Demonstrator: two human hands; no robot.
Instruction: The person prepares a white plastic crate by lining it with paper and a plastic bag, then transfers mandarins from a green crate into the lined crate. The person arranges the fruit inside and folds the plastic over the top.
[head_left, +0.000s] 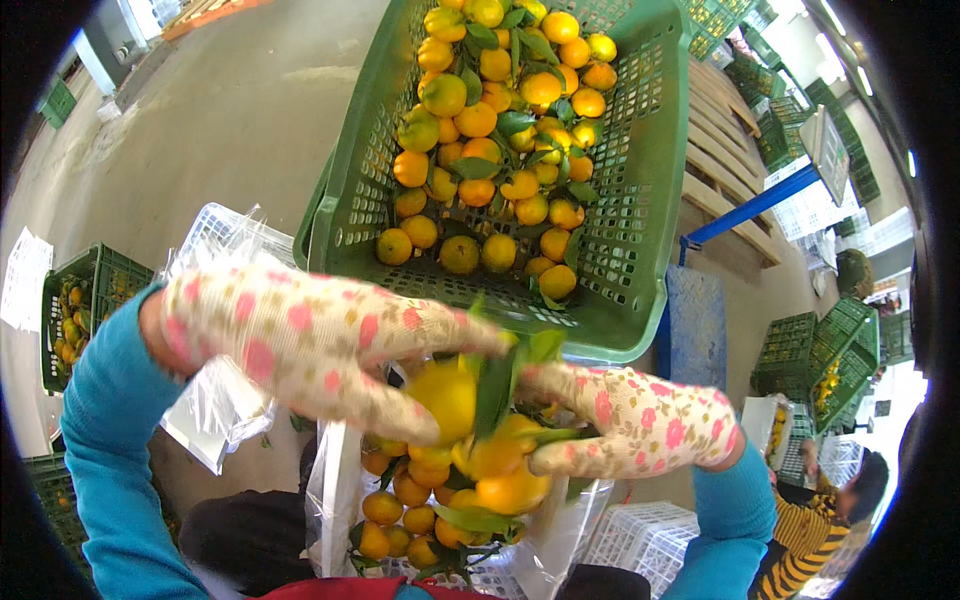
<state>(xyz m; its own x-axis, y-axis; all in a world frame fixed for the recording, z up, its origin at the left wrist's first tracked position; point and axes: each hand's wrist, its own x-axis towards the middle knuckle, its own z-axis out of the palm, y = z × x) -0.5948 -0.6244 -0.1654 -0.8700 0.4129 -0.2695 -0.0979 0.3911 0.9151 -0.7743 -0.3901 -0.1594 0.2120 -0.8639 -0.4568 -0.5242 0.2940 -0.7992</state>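
My left hand (322, 345), in a floral cotton glove, grips a yellow-orange mandarin (442, 397) between thumb and fingers. My right hand (637, 424), in a matching glove, closes on leafy mandarins (511, 480), blurred by motion. Green leaves (495, 386) stick up between the two hands. Just below them, a crate lined with clear plastic film (334, 495) holds more mandarins (409, 487), some with leaves. Ahead of my hands stands a green perforated plastic crate (637, 150) with many loose mandarins (480, 120). My right fingertips are partly hidden by fruit and leaves.
A blue scale (694, 322) with a raised display (829, 154) stands at the right, near wooden pallets (724, 150). White plastic baskets (641, 536) sit at the lower right. Green crates of fruit (97, 300) stand at the left. A person in a striped top (806, 532) is at the far right.
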